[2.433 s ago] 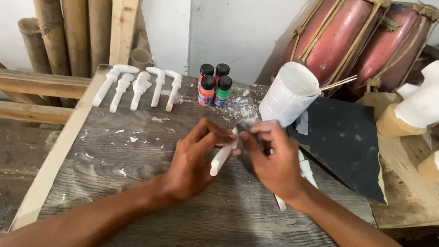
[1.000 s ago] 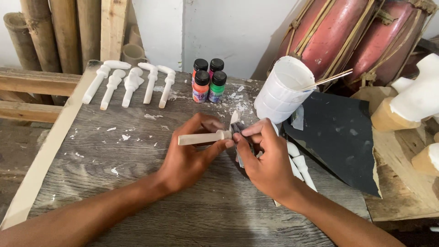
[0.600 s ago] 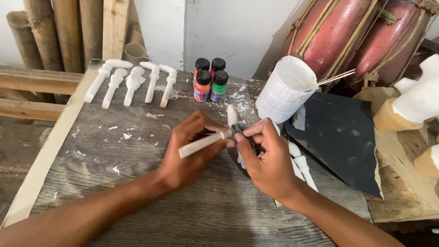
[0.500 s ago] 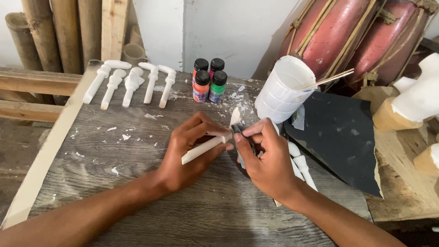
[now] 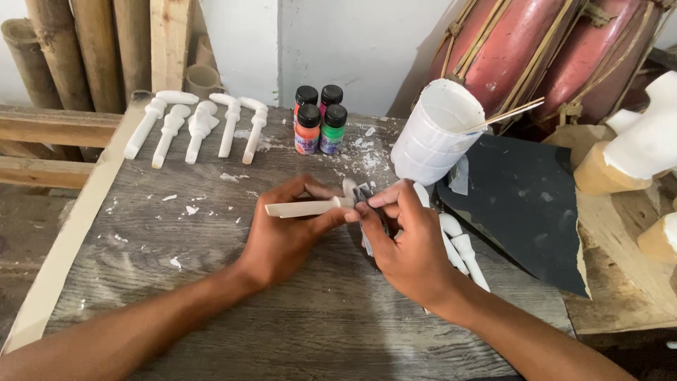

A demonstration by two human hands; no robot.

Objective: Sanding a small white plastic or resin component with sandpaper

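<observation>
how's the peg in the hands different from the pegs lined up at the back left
The held peg lies crosswise, off the table, pinched by the left hand and touched by the right hand. The row of pegs rests untouched, pointing front to back. The row looks whiter, the held one creamier. All share a knobbed shape.

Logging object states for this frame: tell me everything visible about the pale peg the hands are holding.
The peg is a slim, off-white stick, looking like carved wood or plaster, with a plain shaft and a rounded knob at its right end. It lies roughly level above the grey wooden table, shaft pointing left. The left hand grips it near the knob; the right hand presses a small piece of grey sheet, perhaps sandpaper, against the knob end. No paint or damage shows.
</observation>
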